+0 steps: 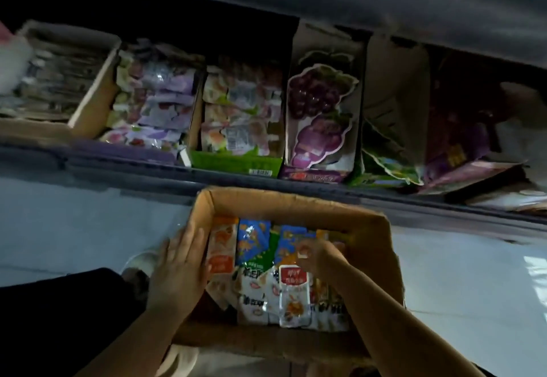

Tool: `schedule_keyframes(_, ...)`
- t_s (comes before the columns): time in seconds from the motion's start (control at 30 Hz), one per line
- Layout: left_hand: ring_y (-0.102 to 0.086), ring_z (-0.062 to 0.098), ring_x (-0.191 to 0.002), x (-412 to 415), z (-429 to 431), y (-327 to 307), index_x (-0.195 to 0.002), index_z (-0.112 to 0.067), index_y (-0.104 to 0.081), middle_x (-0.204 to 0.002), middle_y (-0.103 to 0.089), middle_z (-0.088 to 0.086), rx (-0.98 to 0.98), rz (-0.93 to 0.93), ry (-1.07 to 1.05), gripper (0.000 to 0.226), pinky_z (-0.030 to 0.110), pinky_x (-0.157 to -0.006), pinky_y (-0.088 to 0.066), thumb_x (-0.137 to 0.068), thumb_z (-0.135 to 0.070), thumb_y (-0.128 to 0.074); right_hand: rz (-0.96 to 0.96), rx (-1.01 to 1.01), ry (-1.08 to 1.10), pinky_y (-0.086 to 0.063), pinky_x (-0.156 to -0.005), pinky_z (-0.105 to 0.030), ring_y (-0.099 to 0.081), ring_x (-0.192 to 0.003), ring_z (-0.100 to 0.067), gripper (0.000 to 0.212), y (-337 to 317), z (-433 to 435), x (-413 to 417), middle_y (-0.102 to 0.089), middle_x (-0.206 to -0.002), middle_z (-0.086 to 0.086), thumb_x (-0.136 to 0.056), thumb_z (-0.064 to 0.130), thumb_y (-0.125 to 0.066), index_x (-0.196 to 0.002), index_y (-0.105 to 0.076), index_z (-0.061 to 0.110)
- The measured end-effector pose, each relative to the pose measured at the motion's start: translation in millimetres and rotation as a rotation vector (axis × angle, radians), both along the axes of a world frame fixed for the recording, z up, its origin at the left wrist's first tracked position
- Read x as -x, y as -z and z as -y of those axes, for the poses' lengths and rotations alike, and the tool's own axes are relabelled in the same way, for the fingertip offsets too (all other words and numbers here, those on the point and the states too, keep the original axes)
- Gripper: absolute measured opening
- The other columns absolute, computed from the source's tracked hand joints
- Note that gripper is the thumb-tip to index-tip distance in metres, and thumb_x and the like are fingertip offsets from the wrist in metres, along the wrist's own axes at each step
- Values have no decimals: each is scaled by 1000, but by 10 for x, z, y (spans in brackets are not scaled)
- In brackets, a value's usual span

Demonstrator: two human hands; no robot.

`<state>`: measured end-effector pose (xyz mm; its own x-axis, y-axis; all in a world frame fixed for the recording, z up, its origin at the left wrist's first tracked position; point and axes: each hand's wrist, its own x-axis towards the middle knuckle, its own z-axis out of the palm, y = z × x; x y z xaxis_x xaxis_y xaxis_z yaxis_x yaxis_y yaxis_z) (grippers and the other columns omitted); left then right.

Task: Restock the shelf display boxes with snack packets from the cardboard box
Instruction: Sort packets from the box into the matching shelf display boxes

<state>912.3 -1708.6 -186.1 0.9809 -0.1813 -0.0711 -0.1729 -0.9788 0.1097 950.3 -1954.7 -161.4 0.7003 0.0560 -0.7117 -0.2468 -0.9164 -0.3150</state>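
**Cardboard box** (pixel 284 202), open-topped, standing on the pale floor (pixel 59 222). It holds the snack packets (pixel 254 243) on edge in rows: orange, blue and green at its far side, white ones at its near side.

**Right hand** (pixel 321 255) reaches in over the box's right wall. Its fingertips are drawn together at the top edge of a red-labelled packet (pixel 294 296), which sits raised above its neighbours. Blur makes the pinch probable rather than certain.

**Left hand** (pixel 180 270) lies flat, fingers straight and close together, on the box's left wall, apparently steadying the box while a packet is drawn out.

**Beyond the box**, along the shelf edge (pixel 118 166), stand the display boxes:
- Straight beyond is a green-fronted display box (pixel 236 165), packed with pale packets.
- Beyond and to the right is a grape-printed display box (pixel 319 175) holding grape-shaped packs.
- Beyond and to the left is a purple-fronted display box (pixel 133 151), also well filled.

**Stage, as judged:** selection from stock, with no packet yet carried up to a display box.
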Motion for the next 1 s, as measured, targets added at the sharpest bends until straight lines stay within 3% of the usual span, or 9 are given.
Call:
schedule_keyframes(0.13,-34,32,-117,16,-17,170,-120,1,-42,-126,-53,24,44,78,-17,59,39,-101,-18,-67,-23,-50,-23,50,-106,-37,-103,-30,-40,-128,-25,51,437,128,31,-39,-142,-9,-87,19,-60,-135,-43,20)
schedule_keyframes(0.23,-32,32,-120,11,-32,188,-124,1,-38,-128,-50,25,62,49,-24,62,28,-112,4,-68,-23,-48,38,99,-202,-19,-111,-31,-21,-139,-22,68,648,225,58,-21,-151,-3,-86,20,-61,-143,-25,21)
schedule_keyframes(0.3,-31,31,-121,11,-37,206,-126,1,-37,-129,-48,26,74,11,-28,61,24,-112,7,-72,-27,-43,75,146,-265,-9,-115,-37,-8,-143,-20,81,740,259,38,-10,-154,1,-82,23,-65,-146,-15,24)
schedule_keyframes(0.37,-30,32,-122,13,-40,212,-126,1,-37,-130,-46,28,70,-13,-32,62,24,-112,7,-74,-32,-36,42,172,-305,-7,-115,-45,-4,-143,-23,90,793,272,7,-7,-155,2,-79,27,-69,-146,-10,24)
schedule_keyframes(0.53,-29,33,-121,9,-14,257,-124,2,-40,-130,-46,30,19,64,-25,58,32,-107,-7,-79,-34,-36,-75,92,-263,-13,-116,-45,-7,-143,-26,97,939,258,54,-12,-155,-6,-77,22,-71,-147,-4,19)
schedule_keyframes(0.63,-29,33,-120,9,0,268,-122,3,-44,-130,-46,31,2,95,-32,58,41,-100,-16,-78,-35,-37,-89,144,-296,-15,-115,-44,-12,-142,-29,97,970,261,82,-16,-153,-7,-77,28,-71,-147,-4,23)
schedule_keyframes(0.83,-29,34,-118,4,27,253,-120,4,-47,-129,-46,31,-26,115,-35,58,42,-96,-18,-78,-34,-37,-42,259,-383,-9,-114,-44,-15,-139,-30,89,933,196,112,-22,-152,-6,-79,36,-66,-146,-7,26)
schedule_keyframes(1.0,-28,33,-118,3,21,260,-120,3,-48,-130,-46,30,-32,94,-39,58,42,-96,-17,-77,-35,-37,-71,228,-325,-15,-112,-39,-32,-133,-29,67,903,190,77,-42,-142,-8,-82,37,-62,-139,-32,17)
